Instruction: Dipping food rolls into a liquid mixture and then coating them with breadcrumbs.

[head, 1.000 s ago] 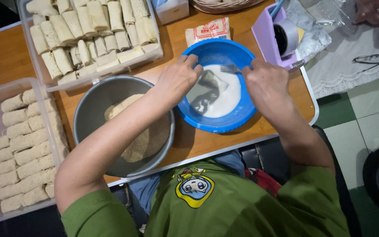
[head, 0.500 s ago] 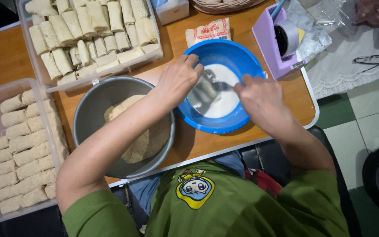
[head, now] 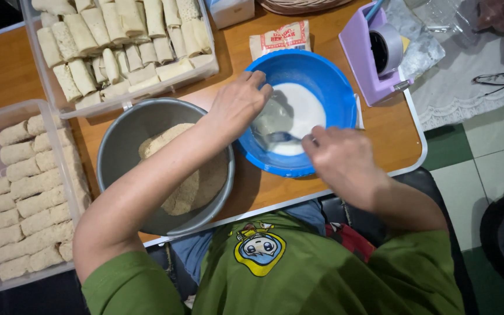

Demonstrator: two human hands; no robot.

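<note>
1. We have our left hand (head: 237,105) at the rim of the blue bowl (head: 328,76), fingers curled down onto a pale roll (head: 272,119) lying in the white batter (head: 301,108); the grip itself is partly hidden.
2. Our right hand (head: 339,160) is closed around a spoon (head: 284,137) whose bowl dips into the batter at the near side.
3. Just left of the blue bowl stands a grey metal bowl (head: 126,140) with a heap of breadcrumbs (head: 196,178); our left forearm crosses above it.
4. A clear tray of plain rolls (head: 118,41) sits behind the metal bowl, and a clear tray of crumbed rolls (head: 27,192) fills the far left.
5. Behind the blue bowl lies a small packet (head: 280,38); to its right a lilac holder (head: 363,49) with a tape roll (head: 387,48) stands close.
6. The blue bowl sits near the worktop (head: 395,131) front edge, with bare wood only to its right.
</note>
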